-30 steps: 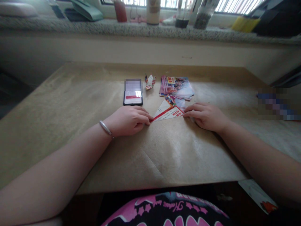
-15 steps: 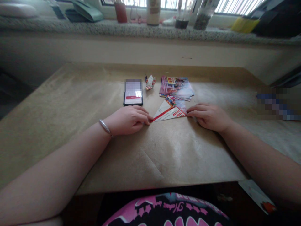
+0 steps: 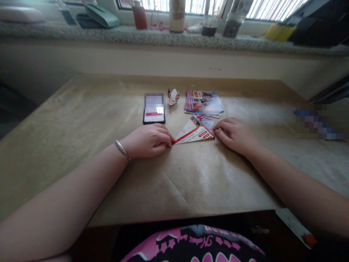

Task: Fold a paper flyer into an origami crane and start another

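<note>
A printed flyer folded into a triangle (image 3: 195, 133) lies flat on the brown paper-covered table (image 3: 81, 120). My left hand (image 3: 148, 140), with a silver bangle at the wrist, has its fingers curled and pinches the flyer's left tip. My right hand (image 3: 234, 134) rests at the flyer's right corner, its fingertips pressed on that edge. Just behind the flyer lies a stack of similar colourful flyers (image 3: 203, 102). A small folded paper figure (image 3: 173, 96) stands to the left of the stack.
A phone (image 3: 154, 109) with a lit screen lies behind my left hand. Jars, a bottle and other items line the stone windowsill (image 3: 163, 34) at the back. A loose paper (image 3: 297, 227) lies below the table's front right edge.
My right hand has slid slightly left along the flyer's right corner. The left hand keeps its pinch on the left tip. The view has shifted a little.
</note>
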A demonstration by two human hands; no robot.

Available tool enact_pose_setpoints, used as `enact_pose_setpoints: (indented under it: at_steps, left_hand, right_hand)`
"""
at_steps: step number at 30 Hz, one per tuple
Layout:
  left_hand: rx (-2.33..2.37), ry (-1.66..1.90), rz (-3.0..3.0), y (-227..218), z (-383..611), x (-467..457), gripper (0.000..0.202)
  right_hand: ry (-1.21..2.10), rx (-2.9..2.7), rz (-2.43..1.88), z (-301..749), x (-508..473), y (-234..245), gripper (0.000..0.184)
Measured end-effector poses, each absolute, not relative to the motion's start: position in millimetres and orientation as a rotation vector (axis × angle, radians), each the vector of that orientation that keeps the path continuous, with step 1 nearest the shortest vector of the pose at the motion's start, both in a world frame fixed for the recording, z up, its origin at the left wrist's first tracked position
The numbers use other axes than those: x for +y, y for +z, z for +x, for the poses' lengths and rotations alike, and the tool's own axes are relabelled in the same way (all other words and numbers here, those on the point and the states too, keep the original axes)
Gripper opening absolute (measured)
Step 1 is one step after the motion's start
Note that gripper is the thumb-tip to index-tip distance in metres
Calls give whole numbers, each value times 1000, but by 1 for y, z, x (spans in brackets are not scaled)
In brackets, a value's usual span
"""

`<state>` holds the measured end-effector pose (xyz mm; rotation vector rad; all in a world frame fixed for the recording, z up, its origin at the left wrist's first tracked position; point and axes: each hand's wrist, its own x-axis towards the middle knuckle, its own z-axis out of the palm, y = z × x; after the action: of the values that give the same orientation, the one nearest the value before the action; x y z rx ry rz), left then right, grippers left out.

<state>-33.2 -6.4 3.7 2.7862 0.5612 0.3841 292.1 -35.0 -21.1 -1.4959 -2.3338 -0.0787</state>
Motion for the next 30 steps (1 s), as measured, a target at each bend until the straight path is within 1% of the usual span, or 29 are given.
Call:
enact_pose_setpoints:
  at_steps: [5,9,13,17,22,28,30]
  left_hand:
    - [596,369,2710,3,-28,-10,22]
    - [699,356,2665,-1,-23,-11,19]
    - [792,349,2632,-4,-22,-11,30]
    - [752,349,2655,-5,-22,-10,24]
    - [717,420,2756,-7,-23,-7,22]
    - [742,440,2875,-12,-22,-5,34]
    - [711,426,2897,-12,-20,-6,30]
  right_hand:
    - [-38,-2380,-1440,279,-31,-23,24]
    - [-59,-2434,-1437,263,-28,-22,29]
    - [-56,-2411,-1677,237,-32,-14,33]
    - [-60,-2346,-1855,216,-35,-10,36]
    - [14,-2361,-1682,216,-28,-17,36]
    - [70,-2287,-1479,230,-14,-31,32]
    - [74,-2261,-1425,234,-11,-35,29]
